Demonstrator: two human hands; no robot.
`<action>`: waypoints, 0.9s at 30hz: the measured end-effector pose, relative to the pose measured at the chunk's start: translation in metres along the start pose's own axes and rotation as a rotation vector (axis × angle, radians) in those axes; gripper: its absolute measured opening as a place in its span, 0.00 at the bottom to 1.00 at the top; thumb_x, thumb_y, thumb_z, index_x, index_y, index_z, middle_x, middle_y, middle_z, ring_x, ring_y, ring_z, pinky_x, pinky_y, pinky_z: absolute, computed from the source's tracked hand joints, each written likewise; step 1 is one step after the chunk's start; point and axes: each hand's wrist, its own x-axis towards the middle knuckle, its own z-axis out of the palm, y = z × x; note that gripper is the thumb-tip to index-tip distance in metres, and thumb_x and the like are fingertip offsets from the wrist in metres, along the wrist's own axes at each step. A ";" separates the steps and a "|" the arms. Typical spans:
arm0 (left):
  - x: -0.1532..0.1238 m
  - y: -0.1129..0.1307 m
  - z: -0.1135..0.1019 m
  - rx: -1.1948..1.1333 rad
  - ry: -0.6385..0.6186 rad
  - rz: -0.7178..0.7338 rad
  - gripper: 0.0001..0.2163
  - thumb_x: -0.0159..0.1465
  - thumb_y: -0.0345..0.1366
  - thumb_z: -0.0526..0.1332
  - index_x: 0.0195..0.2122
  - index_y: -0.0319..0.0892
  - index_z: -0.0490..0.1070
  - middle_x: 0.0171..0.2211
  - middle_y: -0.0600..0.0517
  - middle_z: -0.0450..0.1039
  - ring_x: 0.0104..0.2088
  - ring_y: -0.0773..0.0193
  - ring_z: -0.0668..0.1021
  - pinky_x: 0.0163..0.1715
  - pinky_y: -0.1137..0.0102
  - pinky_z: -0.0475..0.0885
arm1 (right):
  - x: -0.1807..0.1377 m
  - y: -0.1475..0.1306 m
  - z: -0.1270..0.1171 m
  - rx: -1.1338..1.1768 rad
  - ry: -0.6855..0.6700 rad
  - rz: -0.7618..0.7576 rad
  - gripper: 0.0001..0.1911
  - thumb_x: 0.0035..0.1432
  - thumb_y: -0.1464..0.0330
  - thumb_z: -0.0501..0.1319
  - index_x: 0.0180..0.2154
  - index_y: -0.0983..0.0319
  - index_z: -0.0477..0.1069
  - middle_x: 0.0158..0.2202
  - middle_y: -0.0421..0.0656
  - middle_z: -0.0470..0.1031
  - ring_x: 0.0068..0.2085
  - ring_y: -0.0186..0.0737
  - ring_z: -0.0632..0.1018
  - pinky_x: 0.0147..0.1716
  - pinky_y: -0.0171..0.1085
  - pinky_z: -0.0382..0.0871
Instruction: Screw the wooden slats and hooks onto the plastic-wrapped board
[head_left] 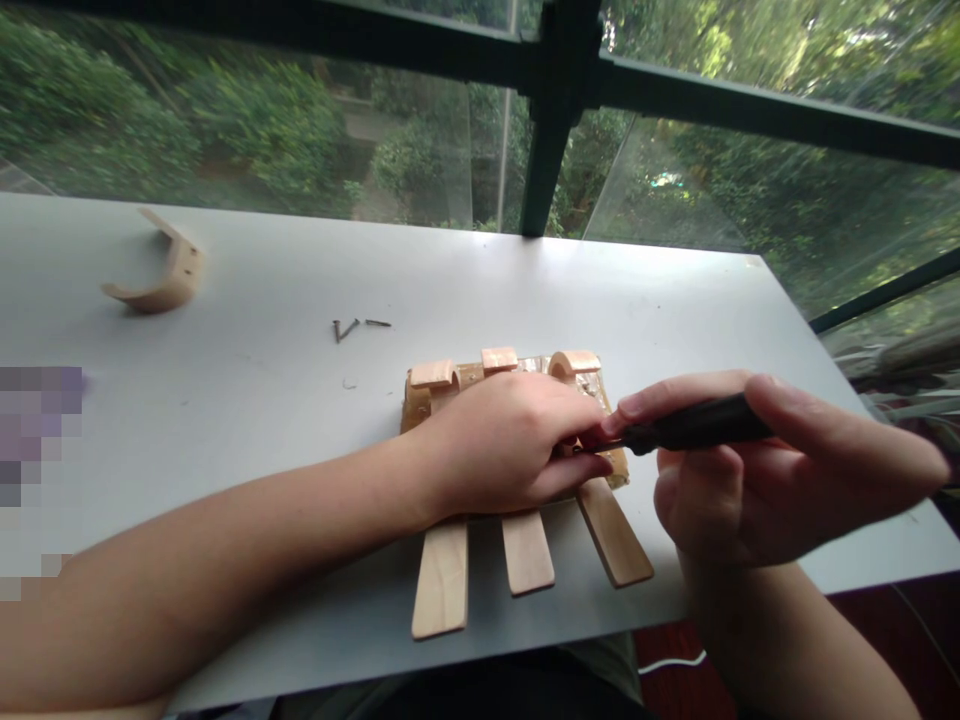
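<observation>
My right hand (772, 470) is closed round the black handle of a screwdriver (694, 425), its thin shaft pointing left. At the shaft's tip, my left hand (510, 440) pinches with thumb and fingers; what lies between them is mostly hidden. Under the left hand is a block (619, 468) wrapped in shiny brown tape. Across it lie three curved wooden pieces: a left one (441, 585), a middle one (529, 555) and a right one (616, 538). Their flat ends stick out toward me, and their hooked ends show beyond the hand.
Three loose screws (346, 330) lie on the white table (285, 400). Farther left stands another bent wooden piece (176, 275) with small holes. A dark-framed window (551, 130) runs along the table's far edge. A blurred purple patch (37, 415) is at the left.
</observation>
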 end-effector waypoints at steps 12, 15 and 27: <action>-0.001 0.002 -0.001 -0.113 0.034 -0.059 0.01 0.63 0.31 0.62 0.35 0.42 0.73 0.34 0.56 0.78 0.35 0.68 0.78 0.37 0.72 0.68 | 0.013 0.008 0.003 -0.013 0.087 -0.132 0.26 0.51 0.70 0.69 0.53 0.57 0.71 0.28 0.43 0.78 0.25 0.42 0.77 0.15 0.37 0.70; -0.001 0.001 -0.002 -0.128 0.022 -0.060 0.02 0.63 0.30 0.62 0.35 0.41 0.73 0.35 0.55 0.79 0.36 0.67 0.78 0.38 0.72 0.69 | 0.013 0.005 0.004 0.040 0.085 -0.056 0.19 0.59 0.63 0.61 0.53 0.56 0.72 0.29 0.45 0.77 0.26 0.43 0.78 0.16 0.39 0.72; -0.002 0.000 0.001 -0.109 0.039 -0.039 0.05 0.61 0.28 0.61 0.37 0.42 0.75 0.35 0.55 0.79 0.34 0.67 0.78 0.37 0.72 0.70 | 0.003 0.007 -0.004 0.018 0.015 -0.066 0.25 0.55 0.70 0.62 0.55 0.55 0.69 0.37 0.46 0.78 0.31 0.43 0.79 0.19 0.40 0.75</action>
